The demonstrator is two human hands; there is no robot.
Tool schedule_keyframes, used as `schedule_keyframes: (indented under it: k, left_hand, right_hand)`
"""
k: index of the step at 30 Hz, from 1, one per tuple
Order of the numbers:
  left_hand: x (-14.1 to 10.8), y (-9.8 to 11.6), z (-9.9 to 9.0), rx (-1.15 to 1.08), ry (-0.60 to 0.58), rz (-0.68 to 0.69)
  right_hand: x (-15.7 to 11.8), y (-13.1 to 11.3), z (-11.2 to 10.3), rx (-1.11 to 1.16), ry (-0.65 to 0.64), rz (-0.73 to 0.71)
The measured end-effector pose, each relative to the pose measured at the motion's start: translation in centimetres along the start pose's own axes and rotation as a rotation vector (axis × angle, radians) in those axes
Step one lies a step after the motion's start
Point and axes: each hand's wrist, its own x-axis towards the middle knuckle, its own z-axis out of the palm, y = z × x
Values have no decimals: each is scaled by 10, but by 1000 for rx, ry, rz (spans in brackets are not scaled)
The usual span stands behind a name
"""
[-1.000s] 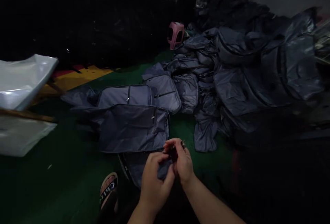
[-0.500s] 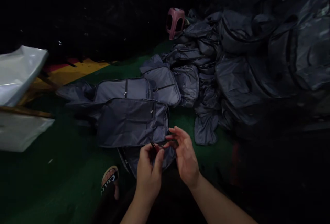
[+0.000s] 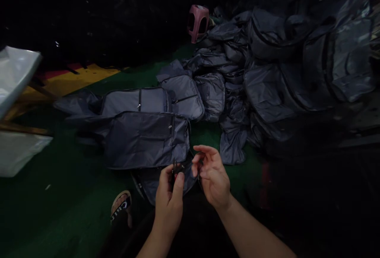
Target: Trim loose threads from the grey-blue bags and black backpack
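Note:
My left hand (image 3: 170,200) is closed around a small dark-and-red object (image 3: 175,169) with thin pointed ends sticking up past the thumb; its exact kind is too dim to make out. My right hand (image 3: 212,176) is just to the right, its fingers bent and apart, with nothing visible in them. Behind both hands lies a dark blue-grey zippered bag (image 3: 142,141), spread flat. Under its near edge, another dark bag piece (image 3: 148,184) shows between my left hand and my foot.
More grey bags (image 3: 267,87) are heaped to the right and back. A pink plastic stool (image 3: 198,23) stands at the far side. White sheet-like pieces (image 3: 22,151) are at the left edge. My sandaled foot (image 3: 121,206) rests on the green floor (image 3: 65,206).
The view has shifted slightly, so the bags appear farther left. My right hand's fingers have curled in more, and the object in my left hand shows more of its dark pointed ends.

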Motion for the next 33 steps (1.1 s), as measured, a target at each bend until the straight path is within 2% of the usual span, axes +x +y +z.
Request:
schedule_keyframes:
  k: [4, 13, 27, 33]
  left_hand:
    - [0, -2, 0, -27, -65, -55]
    - [0, -2, 1, -24, -44, -67]
    - [2, -7, -2, -14, -39, -43]
    - [0, -4, 0, -34, -27, -52]
  right_hand:
    - [0, 0, -1, 2, -51, 37]
    - [2, 4, -2, -32, -13, 119]
    - [8, 7, -7, 205, 35, 265]
    - [13, 10, -18, 394, 56, 455]
